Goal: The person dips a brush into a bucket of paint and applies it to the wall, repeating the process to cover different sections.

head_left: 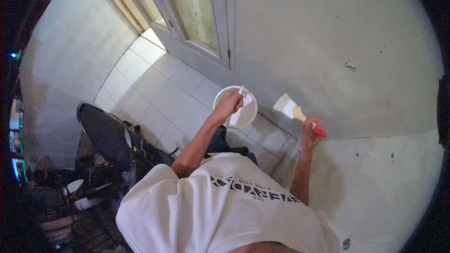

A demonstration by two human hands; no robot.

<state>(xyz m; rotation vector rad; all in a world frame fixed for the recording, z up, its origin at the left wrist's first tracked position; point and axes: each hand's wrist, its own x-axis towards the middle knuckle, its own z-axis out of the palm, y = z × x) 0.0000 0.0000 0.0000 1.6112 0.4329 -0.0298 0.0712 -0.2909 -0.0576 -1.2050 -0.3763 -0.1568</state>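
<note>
My left hand (229, 103) is closed at the top of a round white bucket (254, 111), with a small pale piece showing at its fingertips. White paint shows inside the bucket. My right hand (309, 129) grips a wide paintbrush (298, 113) by its handle, which has a red end and a pale wooden part. The brush's bristles, coated in white, point up and left, between the bucket and the grey wall (337, 75).
A double door (199, 16) with glass panes is at the top. White floor tiles (176, 93) lie below it. A dark motorbike (105, 126) stands at the left. Lower right, the wall (375, 182) is paler, with small dark marks.
</note>
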